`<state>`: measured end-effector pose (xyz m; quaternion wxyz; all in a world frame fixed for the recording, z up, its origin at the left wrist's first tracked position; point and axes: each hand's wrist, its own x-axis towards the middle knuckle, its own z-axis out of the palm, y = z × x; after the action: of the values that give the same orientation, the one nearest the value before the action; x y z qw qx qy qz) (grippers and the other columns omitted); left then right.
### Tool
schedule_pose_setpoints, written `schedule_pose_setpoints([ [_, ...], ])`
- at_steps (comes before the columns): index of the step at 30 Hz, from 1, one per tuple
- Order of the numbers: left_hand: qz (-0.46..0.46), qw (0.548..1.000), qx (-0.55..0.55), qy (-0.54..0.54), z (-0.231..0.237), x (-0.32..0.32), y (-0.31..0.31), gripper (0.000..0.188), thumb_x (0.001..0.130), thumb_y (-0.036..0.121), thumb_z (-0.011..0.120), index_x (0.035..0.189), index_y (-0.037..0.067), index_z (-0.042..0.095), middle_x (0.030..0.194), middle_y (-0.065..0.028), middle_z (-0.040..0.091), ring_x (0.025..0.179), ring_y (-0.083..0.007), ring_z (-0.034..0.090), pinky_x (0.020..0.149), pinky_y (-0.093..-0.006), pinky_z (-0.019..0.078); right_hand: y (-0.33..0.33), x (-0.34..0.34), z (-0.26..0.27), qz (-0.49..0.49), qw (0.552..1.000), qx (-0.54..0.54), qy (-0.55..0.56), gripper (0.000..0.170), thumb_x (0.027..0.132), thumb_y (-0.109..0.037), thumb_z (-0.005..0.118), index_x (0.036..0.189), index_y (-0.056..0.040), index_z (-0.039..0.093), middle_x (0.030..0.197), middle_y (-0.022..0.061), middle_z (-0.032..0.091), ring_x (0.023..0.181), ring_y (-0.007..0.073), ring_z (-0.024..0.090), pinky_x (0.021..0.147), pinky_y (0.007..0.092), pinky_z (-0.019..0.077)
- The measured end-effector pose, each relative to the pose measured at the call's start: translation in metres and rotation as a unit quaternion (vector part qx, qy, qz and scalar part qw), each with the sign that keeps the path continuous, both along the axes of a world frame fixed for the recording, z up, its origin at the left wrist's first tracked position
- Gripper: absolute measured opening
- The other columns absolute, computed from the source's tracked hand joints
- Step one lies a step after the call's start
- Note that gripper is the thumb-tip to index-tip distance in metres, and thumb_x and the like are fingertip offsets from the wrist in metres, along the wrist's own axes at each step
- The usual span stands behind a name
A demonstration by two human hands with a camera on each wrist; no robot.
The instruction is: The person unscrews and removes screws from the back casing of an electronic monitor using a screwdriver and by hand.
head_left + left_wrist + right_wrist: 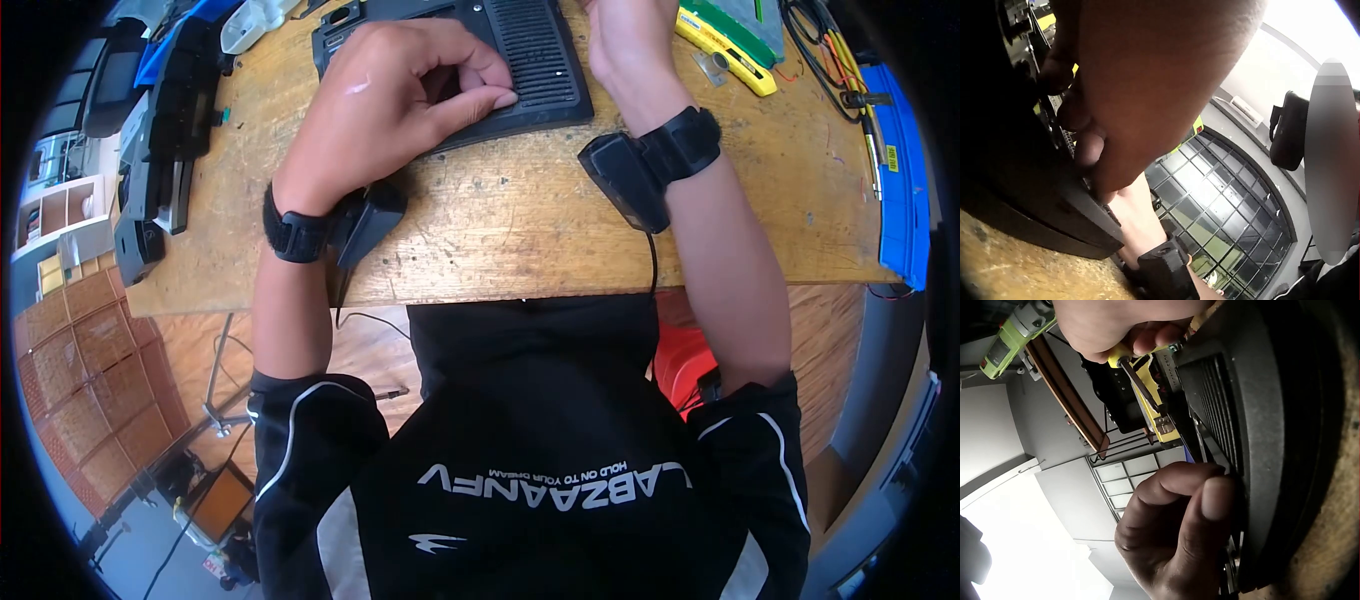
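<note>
A black, slatted plastic casing [540,60], like a laptop's underside, lay flat on the scuffed yellow-brown wooden bench [490,240], set back from its near edge. Its vents and a small round screw faced up, presumably so that the fastened side could be worked on without tilting it.

The person's left hand [390,105] arched over the casing, thumb and forefinger brought together just beside the vent slats. Whether they pinched some small part or merely pressed the surface, I could not tell; either would have helped to steady what lay beneath.

The right hand [630,40], partly cut off at the top of the head view, was clamped on a yellow-handled screwdriver with a slim dark shaft [1139,382]. Its shaft slanted down towards the casing, a hold that likely favoured aiming it at the upper face; contact at the tip was unclear.

A yellow plastic utility knife [748,70] lay to the right of the casing, and a long blue plastic tray [905,200] lined the bench's right edge, both probably set aside to leave elbow room.
</note>
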<state>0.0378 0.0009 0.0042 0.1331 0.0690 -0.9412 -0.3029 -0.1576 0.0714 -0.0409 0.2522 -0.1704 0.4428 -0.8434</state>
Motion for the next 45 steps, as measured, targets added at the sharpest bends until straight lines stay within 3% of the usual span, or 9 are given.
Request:
schedule_pose_setpoints([
  [7,-0.037,0.998,0.034,0.039,-0.003,0.002,-0.005,0.012,0.089,0.003,0.077,0.101,0.001,0.079,0.086,-0.0011,0.069,0.064,-0.0041,0.053,0.055,-0.0209,0.0374,0.000,0.001,0.000,-0.009,1.000,0.018,-0.010,0.016,0.100,-0.019,0.069,0.097,-0.0033,0.073,0.076,-0.0033,0.063,0.060,0.0038,0.052,0.054,0.0182,0.0370],
  [23,0.010,0.998,-0.026,0.051,-0.004,-0.002,-0.001,0.013,0.085,0.012,0.084,0.090,0.002,0.078,0.079,-0.0023,0.068,0.069,-0.0099,0.060,0.063,-0.0250,0.0484,-0.001,0.000,0.001,-0.001,1.000,0.018,0.003,0.018,0.100,-0.021,0.069,0.094,-0.0037,0.071,0.077,-0.0029,0.062,0.061,0.0036,0.051,0.054,0.0181,0.0368],
  [32,0.014,0.999,0.035,0.025,-0.007,0.002,-0.004,0.011,0.087,0.008,0.081,0.096,0.002,0.080,0.083,-0.0002,0.069,0.063,-0.0049,0.054,0.055,-0.0206,0.0399,0.000,0.000,0.002,0.003,1.000,0.016,0.009,0.016,0.101,-0.019,0.068,0.100,-0.0037,0.072,0.078,-0.0036,0.063,0.062,0.0037,0.052,0.055,0.0184,0.0379],
  [37,-0.028,0.996,0.059,0.055,-0.007,0.002,-0.006,0.016,0.087,0.007,0.080,0.103,0.004,0.080,0.077,-0.0004,0.063,0.060,-0.0039,0.050,0.051,-0.0214,0.0338,-0.001,0.002,0.002,-0.001,1.000,0.021,-0.012,0.016,0.100,-0.019,0.069,0.101,-0.0036,0.072,0.079,-0.0033,0.064,0.062,0.0043,0.051,0.055,0.0189,0.0382],
  [45,0.008,0.997,0.044,0.062,-0.010,0.000,-0.006,0.013,0.085,0.004,0.080,0.097,0.003,0.080,0.072,0.0009,0.062,0.057,-0.0037,0.049,0.050,-0.0215,0.0315,-0.001,0.000,-0.001,-0.001,1.000,0.017,-0.014,0.014,0.100,-0.017,0.068,0.102,-0.0035,0.072,0.081,-0.0023,0.064,0.061,0.0058,0.052,0.055,0.0196,0.0390],
])
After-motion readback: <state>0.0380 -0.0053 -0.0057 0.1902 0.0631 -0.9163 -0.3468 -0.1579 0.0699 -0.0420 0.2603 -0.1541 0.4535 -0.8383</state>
